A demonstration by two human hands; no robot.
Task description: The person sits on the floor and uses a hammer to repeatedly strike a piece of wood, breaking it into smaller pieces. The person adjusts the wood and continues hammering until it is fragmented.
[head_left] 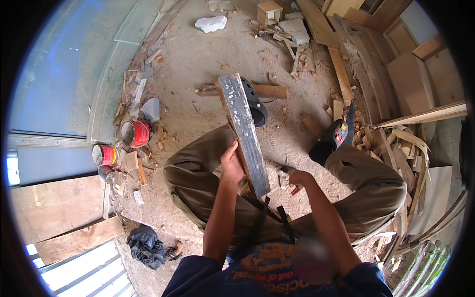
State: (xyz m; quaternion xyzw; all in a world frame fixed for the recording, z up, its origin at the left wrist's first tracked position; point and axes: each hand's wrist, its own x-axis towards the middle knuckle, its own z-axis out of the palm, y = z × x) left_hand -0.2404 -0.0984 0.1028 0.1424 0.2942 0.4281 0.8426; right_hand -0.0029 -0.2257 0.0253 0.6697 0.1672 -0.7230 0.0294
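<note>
Left hand [232,163]: we see its fingers clamped on the left edge of the dark, white-flecked board [245,136].
Board: held aslant above the ground, partly hiding the left shoe [258,110].
Right hand [299,179]: fingers curled beside a small grey object [283,177] — we cannot tell whether they grip it.
Tins: we see red ones [142,132] at left.

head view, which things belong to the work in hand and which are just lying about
Likely part of the work:
- dark-faced plank, gripped by the left hand
- right hand, lower down; what it holds is unclear

Apparently lying about:
- larger red can
- black plastic bag
- white lump
- small wooden box
</note>
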